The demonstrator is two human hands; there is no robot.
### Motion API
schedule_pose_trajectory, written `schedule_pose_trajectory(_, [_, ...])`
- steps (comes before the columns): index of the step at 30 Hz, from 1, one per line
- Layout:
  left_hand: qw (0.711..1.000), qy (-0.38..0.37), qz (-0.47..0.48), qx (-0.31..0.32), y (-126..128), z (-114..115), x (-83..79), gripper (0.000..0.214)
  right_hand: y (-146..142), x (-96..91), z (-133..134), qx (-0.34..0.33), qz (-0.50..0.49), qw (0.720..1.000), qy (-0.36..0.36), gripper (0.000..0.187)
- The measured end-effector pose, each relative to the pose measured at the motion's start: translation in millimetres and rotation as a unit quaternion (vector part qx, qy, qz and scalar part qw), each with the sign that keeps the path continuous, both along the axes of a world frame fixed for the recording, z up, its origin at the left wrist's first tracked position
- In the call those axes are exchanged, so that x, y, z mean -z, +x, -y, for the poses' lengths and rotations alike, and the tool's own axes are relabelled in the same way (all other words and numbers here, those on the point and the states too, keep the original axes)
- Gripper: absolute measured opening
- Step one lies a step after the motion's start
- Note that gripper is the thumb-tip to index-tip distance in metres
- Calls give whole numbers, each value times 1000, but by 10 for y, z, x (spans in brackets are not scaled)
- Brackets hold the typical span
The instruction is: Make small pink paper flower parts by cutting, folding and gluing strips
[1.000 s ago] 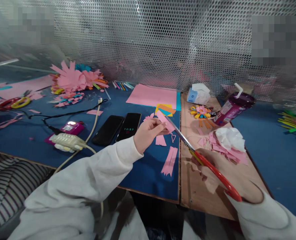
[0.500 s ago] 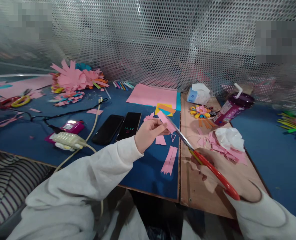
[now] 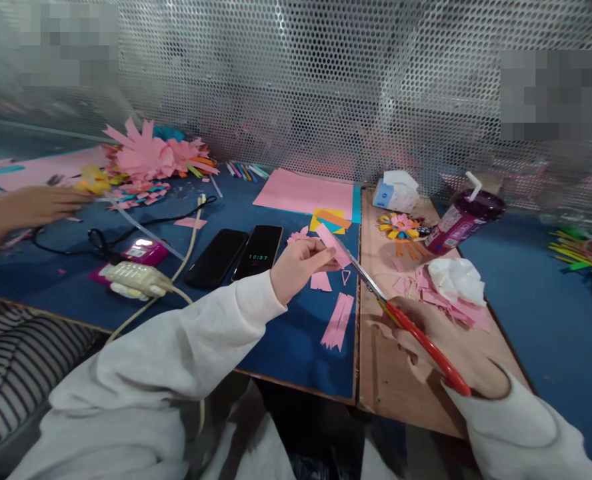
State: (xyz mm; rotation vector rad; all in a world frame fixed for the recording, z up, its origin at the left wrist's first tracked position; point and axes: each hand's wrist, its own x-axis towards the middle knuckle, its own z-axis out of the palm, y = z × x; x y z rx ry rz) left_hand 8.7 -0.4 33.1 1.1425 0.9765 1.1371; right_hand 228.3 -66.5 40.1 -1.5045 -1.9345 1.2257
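A pink paper strip tilts; red-handled scissors slant, blades at its edge.

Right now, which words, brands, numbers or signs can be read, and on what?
"10:37": on the lit screen of the right-hand phone; the red mark below it is too small to read.
Purple drink container: label too small.
Tissue pack: print too small.
Purple device: pale patch, unreadable.
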Motion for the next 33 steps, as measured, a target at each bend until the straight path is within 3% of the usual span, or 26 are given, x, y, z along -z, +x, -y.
schedule_pose_trajectory(13, [999,-20,25,11,-6,11,-23,16,50,153,-19,-21,20,1000,-4,4])
schedule_pose_trajectory(26, [998,-20,47,26,-5,8,-2,20,33,144,-2,-18,40,999,22,2])
schedule_pose_trajectory(33, [997,-40,26,55,-29,-64,43,10,35,165,-3,-21,42,999,24,4])
